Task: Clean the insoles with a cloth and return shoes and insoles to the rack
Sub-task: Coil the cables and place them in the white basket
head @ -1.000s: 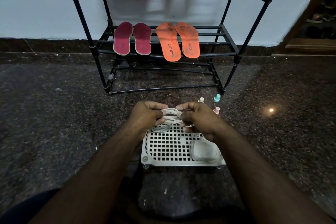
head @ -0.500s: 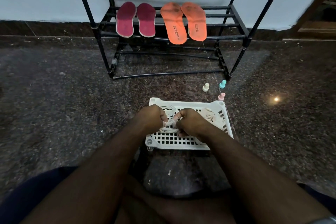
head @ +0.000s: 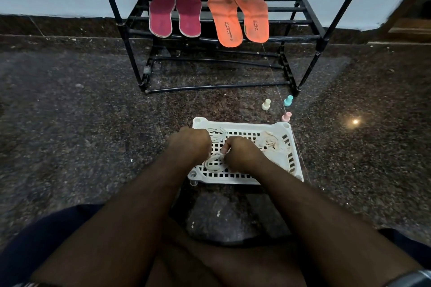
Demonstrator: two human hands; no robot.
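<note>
Two maroon insoles (head: 175, 14) and two orange insoles (head: 238, 17) lean on the middle shelf of a black metal shoe rack (head: 321, 39). On the floor in front of me stands a white perforated tray (head: 242, 176). My left hand (head: 190, 144) and my right hand (head: 242, 156) are fisted over the tray, both pinching a coiled white shoelace (head: 213, 163). A second white lace coil (head: 218, 134) lies at the tray's far edge. A crumpled whitish cloth (head: 270, 144) sits in the tray's right part. No shoes are in view.
Three small bottles stand on the dark speckled floor beyond the tray: cream (head: 265, 104), teal (head: 288, 100), pink (head: 286, 117). The rack's bottom rails (head: 217, 86) are bare. A light reflection (head: 355, 121) glints on the floor at right. My knees fill the bottom.
The camera has tilted down, so the rack's top shelf with shoes has left the view. My hands, with the lace, have come down toward the tray's near side.
</note>
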